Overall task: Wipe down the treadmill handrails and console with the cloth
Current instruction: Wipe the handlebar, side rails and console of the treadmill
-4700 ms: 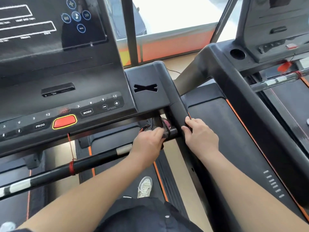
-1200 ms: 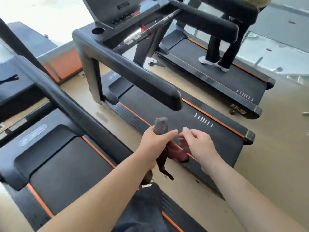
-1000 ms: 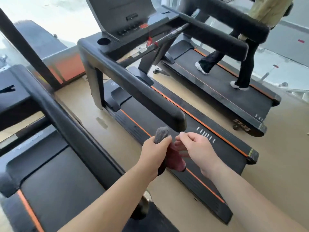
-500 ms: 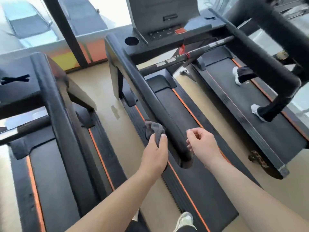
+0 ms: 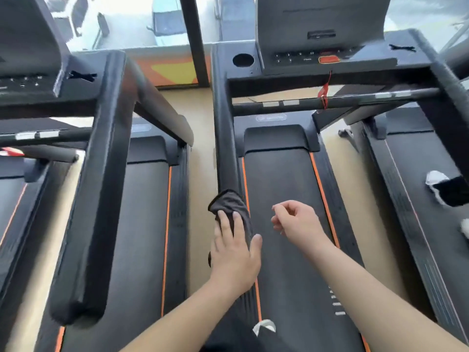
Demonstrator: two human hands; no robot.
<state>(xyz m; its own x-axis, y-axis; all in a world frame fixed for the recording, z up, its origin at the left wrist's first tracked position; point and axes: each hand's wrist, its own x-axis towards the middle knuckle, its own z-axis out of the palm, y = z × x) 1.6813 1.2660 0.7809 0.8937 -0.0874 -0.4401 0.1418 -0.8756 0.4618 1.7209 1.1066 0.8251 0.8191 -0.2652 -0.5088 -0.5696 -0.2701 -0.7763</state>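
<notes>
One wide-angle view from the person's head, facing forward and steeply down along the treadmill belt (image 5: 276,174); both forearms (image 5: 368,288) enter from the bottom edge, close to the lens; the console (image 5: 319,21) sits farther off at the top; straight edges bow near the frame's sides.

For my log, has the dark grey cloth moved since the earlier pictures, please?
Yes: the cloth went from beside the black padded handrail onto its top.

Bare handrail (image 5: 224,138) stretches ahead to the console (image 5: 319,21); crossbar (image 5: 355,99) blocks rightward.
</notes>
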